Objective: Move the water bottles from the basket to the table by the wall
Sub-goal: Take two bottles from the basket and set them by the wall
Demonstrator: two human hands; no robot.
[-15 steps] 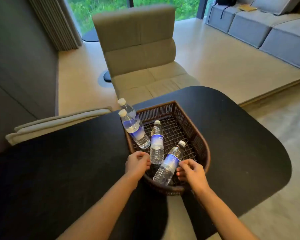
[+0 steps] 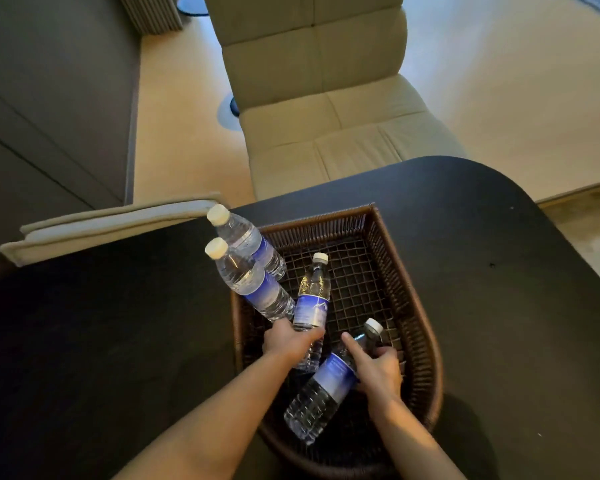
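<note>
A dark woven basket (image 2: 420,289) stands on a black table (image 2: 499,254) and holds several clear water bottles with blue labels and white caps. Two bottles (image 2: 253,282) lean over the basket's left rim. My left hand (image 2: 286,339) is closed around the middle of a third bottle (image 2: 312,299), which lies in the basket pointing away from me. My right hand (image 2: 378,370) grips the neck end of a fourth bottle (image 2: 323,393), tilted with its base towards me; the index finger lies stretched along it.
A beige padded chair (image 2: 319,98) stands behind the table's far edge, and a second beige chair back (image 2: 111,223) sits at the table's left. A dark wall panel (image 2: 49,98) fills the left side. Light floor lies beyond.
Both hands have moved forward into the basket and closed on a bottle each. The view has dipped closer to the basket.
</note>
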